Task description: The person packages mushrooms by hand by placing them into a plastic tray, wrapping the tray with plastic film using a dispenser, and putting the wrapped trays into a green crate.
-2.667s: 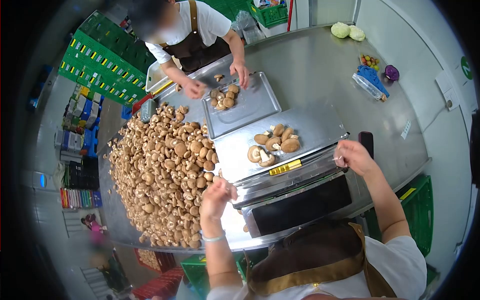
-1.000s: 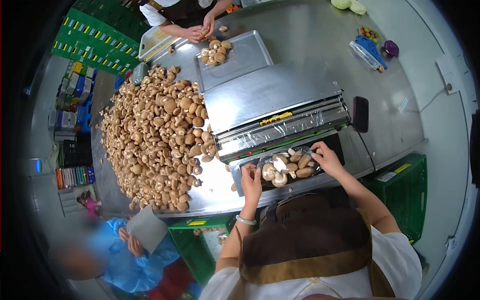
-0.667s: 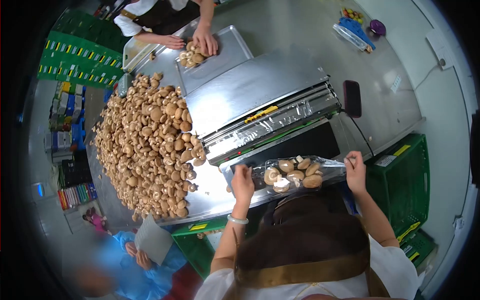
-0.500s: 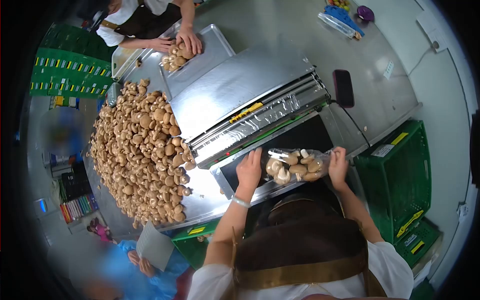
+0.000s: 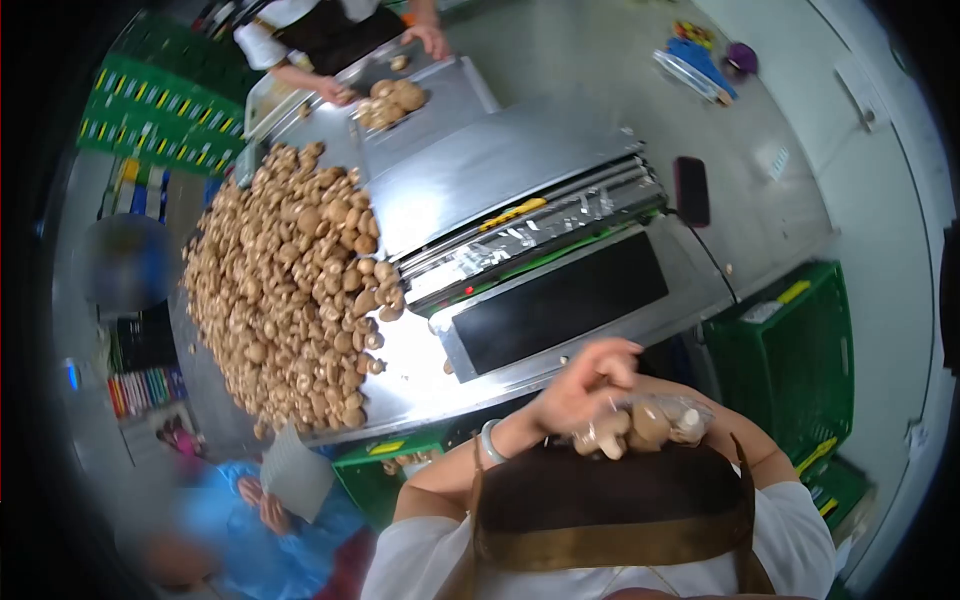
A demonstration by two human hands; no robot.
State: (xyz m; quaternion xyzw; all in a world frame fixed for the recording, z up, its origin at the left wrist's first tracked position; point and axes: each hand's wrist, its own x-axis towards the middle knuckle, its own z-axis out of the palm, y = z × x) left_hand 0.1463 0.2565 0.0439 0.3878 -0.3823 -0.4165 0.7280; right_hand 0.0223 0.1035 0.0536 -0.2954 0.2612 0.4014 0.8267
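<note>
Close to my chest is a pack of mushrooms in clear film [image 5: 650,425], tilted, with brown caps and pale stems showing through. My left hand [image 5: 585,385], with a pale bracelet at the wrist, is at the pack's upper left side, its fingers bent and somewhat blurred, closed at the film. From the right my forearm crosses behind the pack. My right hand is hidden behind the pack and my left hand, so its fingers do not show. Ahead stands a film wrapping machine [image 5: 540,215] with a black plate [image 5: 560,303] at its front.
A large heap of mushrooms [image 5: 285,300] covers the table's left side. Across from me a co-worker's hands are near mushrooms on a metal tray [image 5: 465,95]. A phone [image 5: 691,191] lies right of the machine. Green crates [image 5: 790,350] stand at right. Another person holds a sheet [image 5: 298,475].
Both my hands have drawn the pack from above the black plate back toward my chest and come together. The co-worker's hands have moved apart, off the mushrooms on the tray.
</note>
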